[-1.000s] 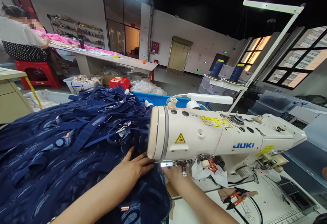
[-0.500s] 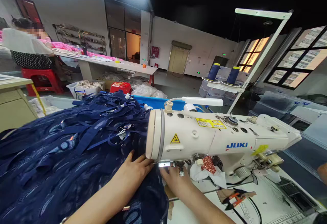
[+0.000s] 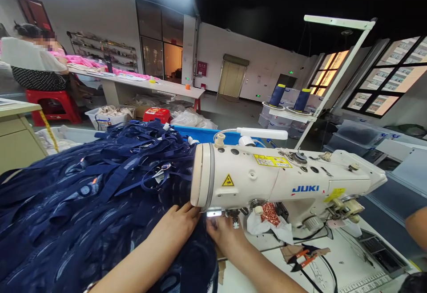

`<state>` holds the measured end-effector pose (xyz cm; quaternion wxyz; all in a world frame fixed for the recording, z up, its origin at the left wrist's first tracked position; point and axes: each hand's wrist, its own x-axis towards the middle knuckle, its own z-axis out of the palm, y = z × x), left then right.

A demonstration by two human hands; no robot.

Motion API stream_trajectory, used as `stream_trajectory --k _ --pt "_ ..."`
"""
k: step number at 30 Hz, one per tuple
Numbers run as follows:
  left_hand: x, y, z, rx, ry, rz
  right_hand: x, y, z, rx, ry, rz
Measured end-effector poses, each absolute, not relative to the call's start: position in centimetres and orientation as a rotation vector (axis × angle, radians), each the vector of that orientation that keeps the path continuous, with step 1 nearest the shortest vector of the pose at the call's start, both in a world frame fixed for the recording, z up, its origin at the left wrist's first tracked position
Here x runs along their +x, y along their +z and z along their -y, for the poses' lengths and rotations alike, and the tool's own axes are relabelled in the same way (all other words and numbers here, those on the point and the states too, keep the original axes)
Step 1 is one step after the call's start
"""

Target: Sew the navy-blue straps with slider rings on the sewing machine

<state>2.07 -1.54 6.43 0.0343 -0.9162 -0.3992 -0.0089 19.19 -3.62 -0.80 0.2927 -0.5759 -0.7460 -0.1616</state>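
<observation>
A large heap of navy blue mesh garments (image 3: 110, 204) with straps covers the left side and runs up to the white JUKI sewing machine (image 3: 267, 177). My left hand (image 3: 182, 221) is closed on the navy fabric just left of the machine head, its fingertips partly hidden under the head. Right of the needle area, my right hand (image 3: 227, 235) has its fingers bent around the fabric edge; the presser parts (image 3: 235, 219) cover some of them. The needle itself is hidden.
Orange-handled snips (image 3: 304, 257) lie on the machine table (image 3: 267, 279). Copper glitter cloth on white fabric (image 3: 271, 215) sits under the machine arm. Navy thread cones (image 3: 277, 95) stand behind. A person (image 3: 36, 61) sits far left; another person's arm (image 3: 416, 226) shows at right.
My left hand's fingers have drawn closer together and slid slightly in toward the machine head. The right hand is nearly still. The arm at the right edge has come further into view.
</observation>
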Motion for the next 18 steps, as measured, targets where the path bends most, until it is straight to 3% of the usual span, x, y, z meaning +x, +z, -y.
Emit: stream_trajectory --k 7,18 --pt "2.4 6.4 0.9 -2.822 0.1 1.24 19.0 -0.7 3.4 -1.637 -0.242 2.011" --pt "-0.5 9.8 2.0 -2.864 0.168 1.442 19.6 3.2 4.9 -1.5 0.48 2.138"
